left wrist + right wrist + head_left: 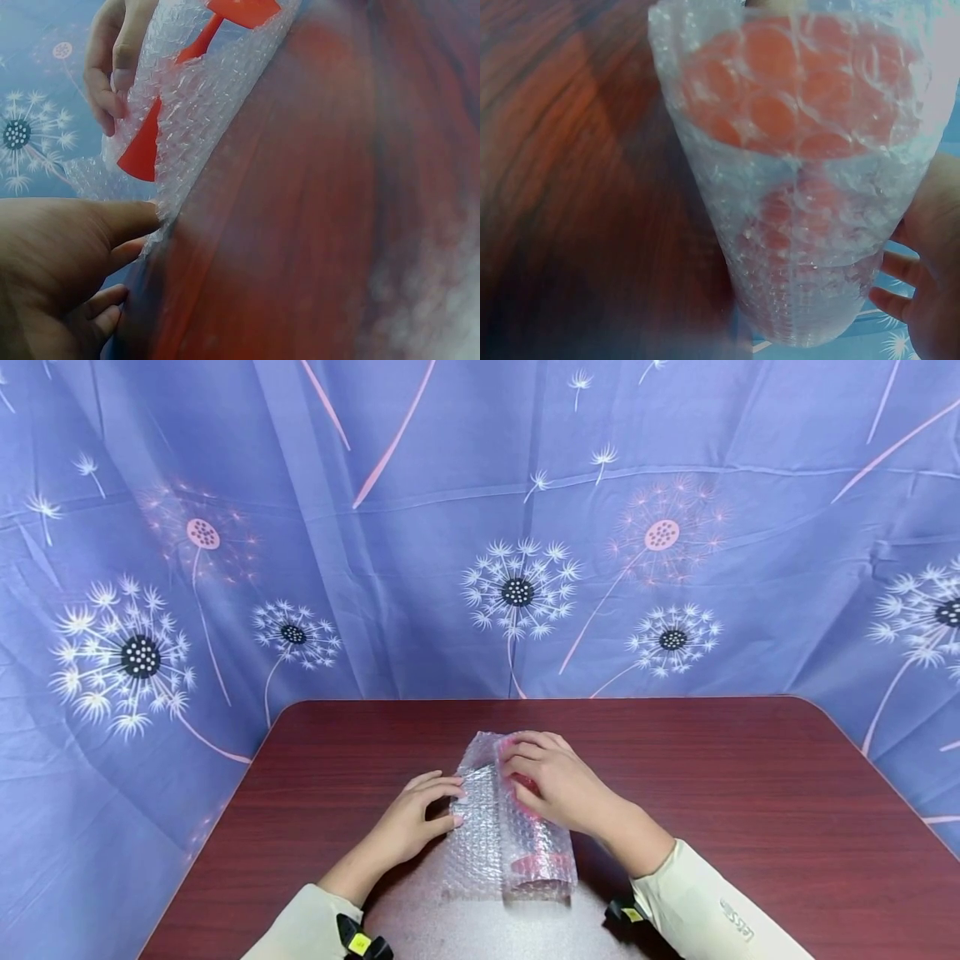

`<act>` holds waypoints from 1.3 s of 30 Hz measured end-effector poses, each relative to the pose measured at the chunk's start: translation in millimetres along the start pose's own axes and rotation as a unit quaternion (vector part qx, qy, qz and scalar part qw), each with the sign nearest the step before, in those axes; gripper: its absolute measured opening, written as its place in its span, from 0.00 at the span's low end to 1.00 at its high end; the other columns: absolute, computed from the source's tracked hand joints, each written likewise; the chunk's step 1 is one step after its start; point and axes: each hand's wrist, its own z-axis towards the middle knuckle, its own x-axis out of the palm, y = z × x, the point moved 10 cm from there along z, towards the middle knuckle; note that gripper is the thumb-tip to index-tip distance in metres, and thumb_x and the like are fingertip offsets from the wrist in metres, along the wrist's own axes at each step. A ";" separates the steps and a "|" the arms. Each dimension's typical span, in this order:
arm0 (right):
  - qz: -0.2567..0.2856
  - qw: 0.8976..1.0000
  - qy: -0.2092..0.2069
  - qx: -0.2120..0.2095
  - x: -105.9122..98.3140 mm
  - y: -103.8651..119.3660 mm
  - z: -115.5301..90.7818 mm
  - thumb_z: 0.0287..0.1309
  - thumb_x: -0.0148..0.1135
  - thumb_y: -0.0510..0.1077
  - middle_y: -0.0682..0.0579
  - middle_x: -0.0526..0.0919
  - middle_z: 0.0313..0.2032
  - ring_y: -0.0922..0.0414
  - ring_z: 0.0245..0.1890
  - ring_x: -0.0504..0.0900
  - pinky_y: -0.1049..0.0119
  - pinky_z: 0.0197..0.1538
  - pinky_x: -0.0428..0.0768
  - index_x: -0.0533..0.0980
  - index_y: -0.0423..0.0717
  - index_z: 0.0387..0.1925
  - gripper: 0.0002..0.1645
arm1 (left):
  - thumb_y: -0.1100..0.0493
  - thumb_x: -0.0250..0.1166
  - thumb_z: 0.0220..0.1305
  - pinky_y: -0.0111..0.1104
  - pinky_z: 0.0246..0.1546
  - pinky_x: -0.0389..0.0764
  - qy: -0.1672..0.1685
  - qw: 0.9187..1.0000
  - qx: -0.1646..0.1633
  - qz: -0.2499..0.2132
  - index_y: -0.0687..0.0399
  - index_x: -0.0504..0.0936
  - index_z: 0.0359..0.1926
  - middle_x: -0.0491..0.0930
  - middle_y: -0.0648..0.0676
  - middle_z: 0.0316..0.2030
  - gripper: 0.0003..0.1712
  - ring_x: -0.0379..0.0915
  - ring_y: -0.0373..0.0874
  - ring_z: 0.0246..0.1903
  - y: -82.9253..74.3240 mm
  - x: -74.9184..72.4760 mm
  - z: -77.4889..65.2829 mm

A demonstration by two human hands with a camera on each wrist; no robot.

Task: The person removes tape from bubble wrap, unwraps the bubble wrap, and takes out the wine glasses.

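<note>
A red object with a thin stem and flared ends (140,146) lies rolled in clear bubble wrap (474,839) near the middle of the table. Its exact kind is blurred by the plastic; in the right wrist view a broad round red end (772,82) shows through the bubbles. My right hand (562,783) grips the rolled part from above, fingers curled over its far side. On the left, my left hand (408,818) rests its fingertips at the flat sheet's edge, thumb apart from the forefinger. In the left wrist view the left thumb (131,223) touches the wrap.
A dark red wood-grain table (712,760) lies beneath, with a glare patch toward its near edge. Behind it hangs a blue cloth (420,568) printed with dandelions. Black wrist straps (363,939) sit at the pale sleeves.
</note>
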 end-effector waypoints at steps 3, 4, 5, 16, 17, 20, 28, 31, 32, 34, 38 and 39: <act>-0.001 1.000 -0.004 -0.006 -0.5 0.8 -0.3 0.60 0.66 0.46 0.55 0.86 0.51 0.49 0.62 0.77 0.49 0.65 0.71 0.85 0.54 0.42 0.09 | 0.54 0.72 0.62 0.56 0.71 0.63 0.002 1.000 -0.009 -0.007 0.47 0.84 0.54 0.79 0.49 0.64 0.19 0.59 0.58 0.74 2.3 -0.4 -1.1; -0.001 1.000 -0.005 -0.008 -0.7 1.1 -0.3 0.60 0.66 0.45 0.55 0.86 0.51 0.49 0.62 0.77 0.49 0.65 0.71 0.85 0.54 0.42 0.09 | 0.54 0.72 0.62 0.57 0.71 0.63 0.003 1.000 -0.012 -0.010 0.47 0.84 0.54 0.79 0.49 0.64 0.19 0.59 0.58 0.74 3.1 -0.6 -1.5; -0.001 1.000 -0.006 -0.009 -0.9 1.4 -0.3 0.60 0.66 0.45 0.55 0.86 0.51 0.49 0.62 0.77 0.49 0.65 0.70 0.86 0.54 0.42 0.09 | 0.54 0.72 0.62 0.57 0.71 0.63 0.002 1.000 -0.013 -0.012 0.47 0.84 0.54 0.79 0.49 0.64 0.19 0.58 0.58 0.74 4.0 -0.8 -1.8; 0.005 1.000 -0.012 -0.003 -2.9 1.6 1.0 0.62 0.65 0.46 0.55 0.86 0.50 0.50 0.61 0.78 0.49 0.66 0.71 0.86 0.51 0.43 0.09 | 0.54 0.72 0.62 0.57 0.72 0.62 -0.002 1.000 -0.019 -0.015 0.47 0.84 0.55 0.79 0.49 0.64 0.20 0.58 0.59 0.74 10.3 -4.3 -7.1; 0.005 1.000 -0.011 -0.002 -2.9 1.5 1.0 0.63 0.65 0.46 0.56 0.86 0.50 0.50 0.62 0.78 0.49 0.65 0.71 0.86 0.51 0.43 0.09 | 0.54 0.72 0.62 0.57 0.72 0.62 -0.004 1.000 -0.019 -0.018 0.47 0.84 0.55 0.79 0.49 0.64 0.20 0.58 0.59 0.74 10.4 -4.9 -7.5; 0.005 1.000 -0.007 0.001 -2.5 1.3 1.1 0.63 0.65 0.47 0.56 0.87 0.50 0.50 0.62 0.78 0.49 0.65 0.71 0.86 0.52 0.43 0.09 | 0.54 0.72 0.62 0.57 0.72 0.62 -0.004 1.000 -0.020 -0.019 0.46 0.84 0.54 0.79 0.49 0.64 0.19 0.59 0.59 0.74 10.9 -6.2 -8.5; 0.001 1.000 -0.006 -0.002 -2.7 1.8 0.4 0.60 0.65 0.44 0.56 0.86 0.50 0.49 0.62 0.78 0.49 0.64 0.72 0.84 0.54 0.41 0.08 | 0.53 0.72 0.62 0.57 0.72 0.62 -0.003 0.999 -0.026 -0.019 0.44 0.84 0.54 0.79 0.48 0.64 0.18 0.58 0.58 0.74 13.2 -8.0 -10.7; 0.000 1.000 -0.007 -0.003 -3.1 1.7 0.0 0.58 0.66 0.44 0.56 0.86 0.50 0.49 0.61 0.78 0.49 0.64 0.72 0.85 0.54 0.42 0.10 | 0.53 0.72 0.62 0.57 0.72 0.62 -0.002 0.999 -0.027 -0.018 0.43 0.84 0.54 0.78 0.48 0.64 0.18 0.58 0.58 0.74 13.9 -8.7 -11.2; 0.000 1.000 -0.007 -0.003 -3.0 1.7 0.0 0.58 0.66 0.44 0.56 0.85 0.50 0.49 0.61 0.78 0.49 0.65 0.72 0.85 0.53 0.43 0.11 | 0.54 0.72 0.62 0.57 0.72 0.62 -0.002 0.999 -0.028 -0.019 0.43 0.84 0.54 0.78 0.48 0.64 0.18 0.58 0.57 0.74 14.2 -9.0 -11.5; -0.001 1.000 -0.006 -0.003 -2.8 1.6 -0.1 0.58 0.65 0.43 0.56 0.85 0.50 0.49 0.61 0.78 0.48 0.65 0.71 0.85 0.53 0.44 0.12 | 0.54 0.72 0.62 0.57 0.72 0.62 -0.002 0.999 -0.030 -0.019 0.44 0.84 0.54 0.78 0.48 0.64 0.18 0.58 0.57 0.74 14.8 -9.5 -11.8; -0.003 1.000 -0.005 -0.002 -2.2 1.2 -0.3 0.57 0.64 0.43 0.56 0.85 0.50 0.50 0.60 0.77 0.49 0.65 0.71 0.85 0.53 0.45 0.13 | 0.54 0.72 0.62 0.56 0.73 0.61 -0.002 0.999 -0.033 -0.020 0.44 0.84 0.53 0.78 0.48 0.64 0.18 0.59 0.57 0.74 15.4 -10.4 -12.5; -0.003 1.000 -0.005 -0.001 -2.2 1.1 -0.4 0.57 0.64 0.43 0.56 0.85 0.50 0.50 0.60 0.77 0.49 0.65 0.71 0.86 0.53 0.44 0.13 | 0.54 0.72 0.62 0.56 0.73 0.61 -0.002 0.999 -0.033 -0.020 0.44 0.84 0.53 0.78 0.48 0.64 0.18 0.59 0.57 0.74 15.4 -10.6 -12.6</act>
